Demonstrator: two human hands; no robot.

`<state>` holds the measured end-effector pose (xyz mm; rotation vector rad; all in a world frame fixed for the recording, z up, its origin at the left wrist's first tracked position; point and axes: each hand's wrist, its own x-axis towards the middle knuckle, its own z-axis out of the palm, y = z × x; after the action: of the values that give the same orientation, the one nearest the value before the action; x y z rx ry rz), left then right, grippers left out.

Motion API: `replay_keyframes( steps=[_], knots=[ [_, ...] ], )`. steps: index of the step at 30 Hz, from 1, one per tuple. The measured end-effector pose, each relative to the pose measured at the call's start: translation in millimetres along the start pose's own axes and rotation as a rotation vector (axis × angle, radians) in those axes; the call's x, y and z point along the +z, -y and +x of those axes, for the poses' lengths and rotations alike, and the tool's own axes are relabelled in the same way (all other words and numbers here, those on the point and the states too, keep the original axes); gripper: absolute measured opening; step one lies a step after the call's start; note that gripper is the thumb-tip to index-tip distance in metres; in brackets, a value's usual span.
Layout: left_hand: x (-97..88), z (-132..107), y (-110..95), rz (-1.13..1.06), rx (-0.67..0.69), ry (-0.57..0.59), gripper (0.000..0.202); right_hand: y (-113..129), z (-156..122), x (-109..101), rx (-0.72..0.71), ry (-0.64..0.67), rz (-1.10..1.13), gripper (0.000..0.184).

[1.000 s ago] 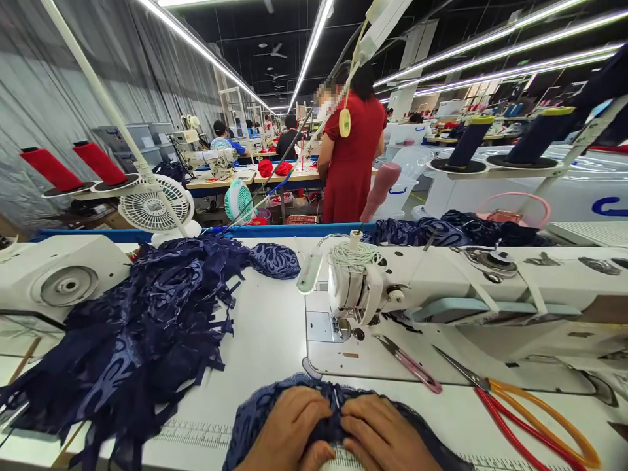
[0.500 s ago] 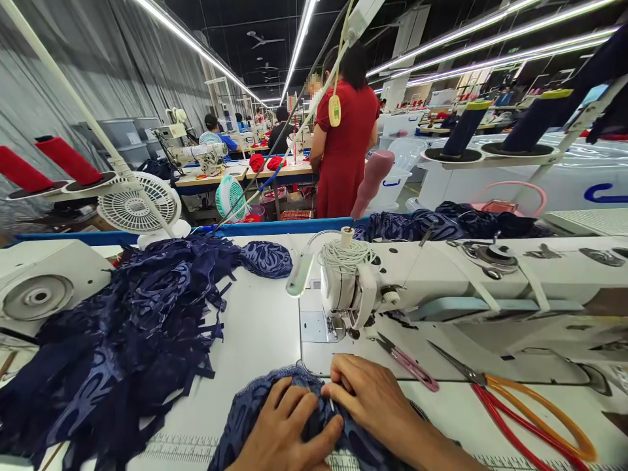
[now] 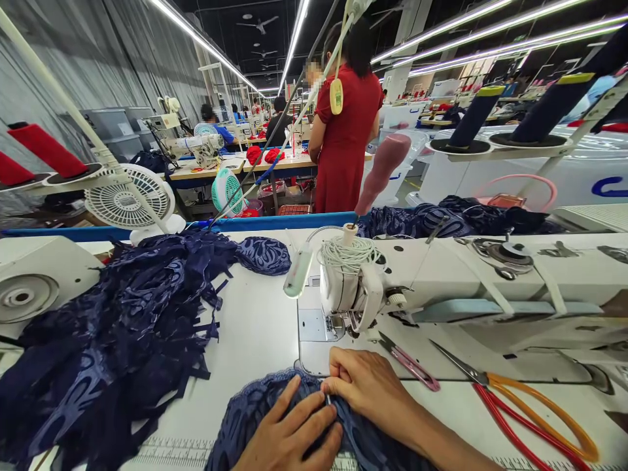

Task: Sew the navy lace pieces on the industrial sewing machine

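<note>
We see our two bare hands at the table's near edge, both on a navy patterned fabric [image 3: 245, 405]. That fabric lies on the white tabletop [image 3: 255, 327], just in front of the sewing machine [image 3: 436, 268], over part of a ruler strip [image 3: 171, 451]. Left hand [image 3: 297, 432]: fingers spread, palm down, pressing on the fabric, not curled round anything. Right hand [image 3: 366, 386]: fingers curled, thumb and forefinger pinching the fabric close to the left fingertips. A small pale sliver shows by the pinch; we can't tell what it is.

To the right of the hands we have pink-handled snips [image 3: 415, 367] and, farther right, big scissors [image 3: 485, 379] with orange and red handles, blades apart from the snips. To the left, a heap of navy pieces [image 3: 132, 307] covers much of the table, a small patterned piece [image 3: 263, 255] at its far end. Behind, we get a white fan [image 3: 128, 199] and a person in a red dress [image 3: 343, 137], standing.
</note>
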<state>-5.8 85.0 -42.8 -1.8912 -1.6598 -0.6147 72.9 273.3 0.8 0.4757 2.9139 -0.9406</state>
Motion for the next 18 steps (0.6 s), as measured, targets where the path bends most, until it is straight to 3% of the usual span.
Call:
replay_keyframes(
  steps=[2,6,10,13,16,18],
  knots=[
    [-0.5,-1.4,0.4,-0.005,0.020,0.047,0.029,-0.9,0.2,-3.5,-0.023,-0.004,0.004,0.018],
    [4.9,-4.2,-1.3,-0.041,-0.048,-0.037,0.026,-6.5,-13.9,0.5,-0.094,-0.036,-0.007,0.010],
    [7.2,-5.7,1.5,-0.052,-0.053,-0.044,0.018,-20.7,-44.4,19.8,-0.433,-0.236,-0.097,0.016],
    [1.7,-6.7,7.5,-0.094,-0.050,0.031,0.023,-30.5,-59.0,19.7,-0.617,-0.380,-0.176,0.018],
    [-5.9,-4.6,12.6,-0.150,-0.031,0.150,0.042,-31.1,-61.4,7.9,-0.639,-0.365,-0.232,0.018],
    [-9.0,-0.1,13.6,-0.179,-0.040,0.131,0.048,-27.3,-59.4,5.5,-0.637,-0.359,-0.225,0.017]
  ],
)
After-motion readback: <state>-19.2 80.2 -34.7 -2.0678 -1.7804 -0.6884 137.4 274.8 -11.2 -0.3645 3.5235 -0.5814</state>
